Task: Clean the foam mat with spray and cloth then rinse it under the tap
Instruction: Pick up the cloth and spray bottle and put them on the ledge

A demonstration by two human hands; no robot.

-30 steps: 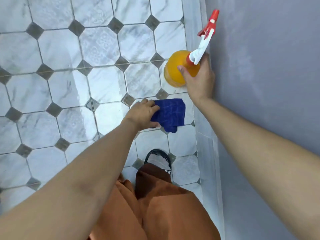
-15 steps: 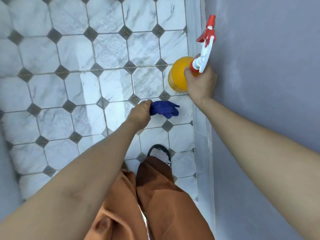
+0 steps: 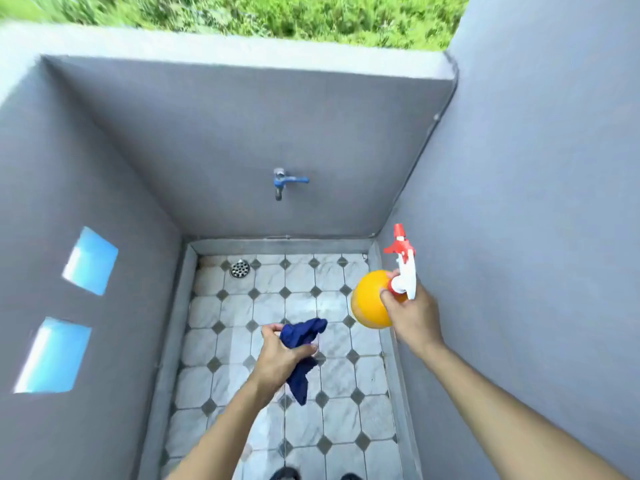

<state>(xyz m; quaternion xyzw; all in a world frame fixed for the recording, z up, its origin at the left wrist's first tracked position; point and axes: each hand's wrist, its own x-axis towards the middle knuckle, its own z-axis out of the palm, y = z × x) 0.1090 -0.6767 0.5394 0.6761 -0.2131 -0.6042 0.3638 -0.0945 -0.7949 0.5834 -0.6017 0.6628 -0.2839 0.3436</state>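
Observation:
My left hand is closed around a crumpled dark blue cloth, which hangs down over the tiled floor. My right hand grips the neck of an orange spray bottle with a white and red trigger head, held upright near the right wall. A blue-handled tap sticks out of the far grey wall, above the floor. No foam mat shows in this view.
I stand in a narrow washing bay with grey walls on the left, far and right sides. The marble-patterned tiled floor has a round metal drain at its far left corner. Grass lies beyond the far wall.
My view has lifted from the floor tiles to the far wall, tap and drain. The cloth has gone from spread out to bunched in my left hand. Both hands keep their hold.

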